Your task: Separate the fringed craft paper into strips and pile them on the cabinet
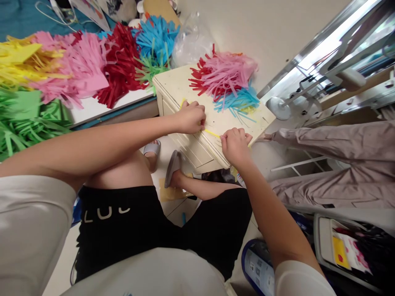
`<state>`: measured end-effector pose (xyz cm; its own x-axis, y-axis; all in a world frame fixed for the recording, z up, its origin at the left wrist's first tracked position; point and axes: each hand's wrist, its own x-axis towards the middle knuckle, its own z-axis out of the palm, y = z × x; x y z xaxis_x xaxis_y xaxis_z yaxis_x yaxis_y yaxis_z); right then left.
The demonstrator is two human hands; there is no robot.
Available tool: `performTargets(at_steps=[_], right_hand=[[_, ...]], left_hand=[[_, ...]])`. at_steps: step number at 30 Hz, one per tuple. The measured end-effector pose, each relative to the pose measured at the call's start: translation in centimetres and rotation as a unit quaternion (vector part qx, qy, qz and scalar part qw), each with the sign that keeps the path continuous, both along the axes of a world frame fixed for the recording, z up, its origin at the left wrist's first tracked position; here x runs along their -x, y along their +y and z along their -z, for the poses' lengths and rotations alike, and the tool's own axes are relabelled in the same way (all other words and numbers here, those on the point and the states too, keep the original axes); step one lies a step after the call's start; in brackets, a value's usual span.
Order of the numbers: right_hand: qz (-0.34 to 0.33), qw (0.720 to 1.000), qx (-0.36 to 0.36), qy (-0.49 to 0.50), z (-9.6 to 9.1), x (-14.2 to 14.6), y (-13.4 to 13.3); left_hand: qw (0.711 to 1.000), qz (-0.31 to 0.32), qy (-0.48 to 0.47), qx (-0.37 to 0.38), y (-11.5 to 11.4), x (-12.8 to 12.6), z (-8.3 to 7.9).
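Observation:
A thin yellow strip (212,133) is stretched between my two hands, just above the front edge of a cream cabinet top (173,84). My left hand (191,117) is closed on one end, and a bit of yellow shows behind its knuckles. The other end is pinched in my right hand (236,144), near the cabinet's right corner. Beyond my hands, on the cabinet, lies a pile of cut fringe: pink strips (228,72), red strips (199,78) and blue strips (237,100).
Along the left, a white surface (83,111) carries yellow (21,57), pink (83,61), red (121,61), blue (157,37) and green fringe (27,119). A clear plastic bag (194,41) stands behind the cabinet. Trousers (339,152) hang at right, above a bin (327,246).

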<state>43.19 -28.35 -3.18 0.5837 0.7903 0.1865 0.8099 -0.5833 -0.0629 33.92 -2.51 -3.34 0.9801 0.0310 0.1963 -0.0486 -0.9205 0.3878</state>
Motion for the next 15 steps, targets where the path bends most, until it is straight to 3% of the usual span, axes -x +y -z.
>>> performTargets(at_steps=[7,15], right_hand=[[0.034,0.997,-0.044,0.043,0.6,-1.0,-0.2],[0.121,0.988,0.052,0.085,-2.2,0.2,1.5]], left_hand=[[0.999,0.002,-0.012,-0.036,-0.3,0.0,0.2],[0.988,-0.044,0.129,-0.068,-2.1,0.7,-3.6]])
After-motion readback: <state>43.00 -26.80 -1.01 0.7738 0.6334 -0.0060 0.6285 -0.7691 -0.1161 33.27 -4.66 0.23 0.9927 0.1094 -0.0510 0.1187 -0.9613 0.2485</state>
